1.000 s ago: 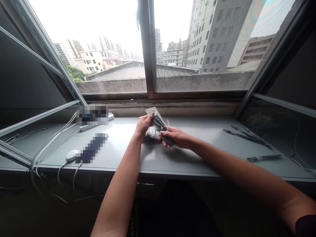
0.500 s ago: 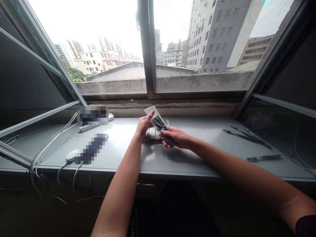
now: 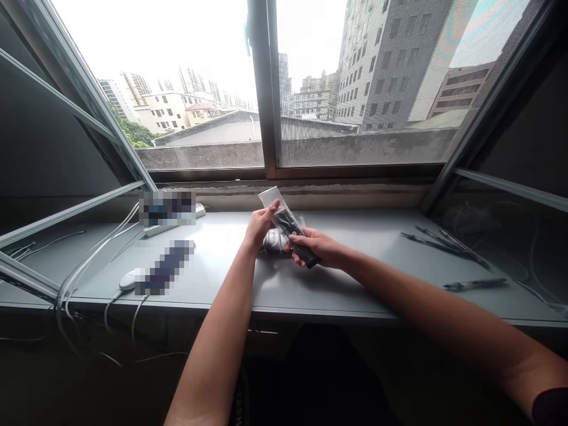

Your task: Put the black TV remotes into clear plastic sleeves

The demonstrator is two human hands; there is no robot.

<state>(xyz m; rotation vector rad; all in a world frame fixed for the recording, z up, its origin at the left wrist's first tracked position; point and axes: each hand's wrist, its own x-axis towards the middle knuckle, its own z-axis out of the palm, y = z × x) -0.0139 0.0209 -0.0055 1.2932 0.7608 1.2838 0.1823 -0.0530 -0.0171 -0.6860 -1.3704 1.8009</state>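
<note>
Big window [image 3: 267, 89] far side, gray counter [image 3: 355, 296] below. Left hand [image 3: 261, 226] pinching clear plastic sleeve [image 3: 270, 196], right hand [image 3: 318, 247] gripping near end of black remote-style gadget [image 3: 288, 224], held above mid-counter. Pen [image 3: 474, 284] near right.

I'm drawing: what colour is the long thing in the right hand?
The long thing is mostly black, clearest in the head view.

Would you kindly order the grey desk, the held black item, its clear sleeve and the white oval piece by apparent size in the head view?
1. grey desk
2. black item and clear sleeve: overlapping, so I cannot tell which looks larger
3. white oval piece
</note>
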